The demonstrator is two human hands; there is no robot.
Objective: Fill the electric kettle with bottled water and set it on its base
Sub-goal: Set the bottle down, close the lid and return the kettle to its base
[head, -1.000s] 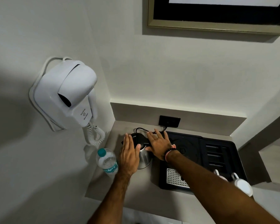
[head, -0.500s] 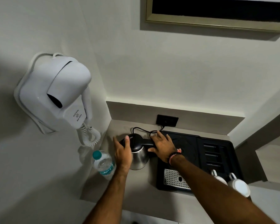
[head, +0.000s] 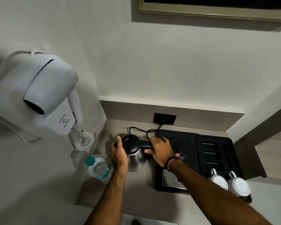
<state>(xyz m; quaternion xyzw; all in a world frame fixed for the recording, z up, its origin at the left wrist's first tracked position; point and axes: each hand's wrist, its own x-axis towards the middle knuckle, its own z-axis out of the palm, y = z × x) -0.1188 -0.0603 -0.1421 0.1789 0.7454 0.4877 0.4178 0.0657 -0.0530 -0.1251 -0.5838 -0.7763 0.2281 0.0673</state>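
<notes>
A steel electric kettle [head: 136,161] with a black lid and black handle stands on the grey counter, left of a black tray. My right hand [head: 161,150] is wrapped around the kettle's handle. My left hand [head: 119,153] cups the kettle's left side near the spout, thumb up by the lid. The round kettle base [head: 181,150] sits bare in the black tray, just right of my right hand. A clear water bottle [head: 98,168] with a teal cap, which is on, stands left of the kettle.
A black tray [head: 217,161] holds a perforated metal drip plate [head: 171,179] and two upturned white cups [head: 229,182]. The base's cord [head: 141,129] runs to a black wall socket [head: 165,118]. A white wall hair dryer [head: 39,96] hangs at left, its coiled cord near the bottle.
My left hand has slid from the top of the lid down to the kettle's left side. My right hand has settled around the handle. The camera has tilted slightly.
</notes>
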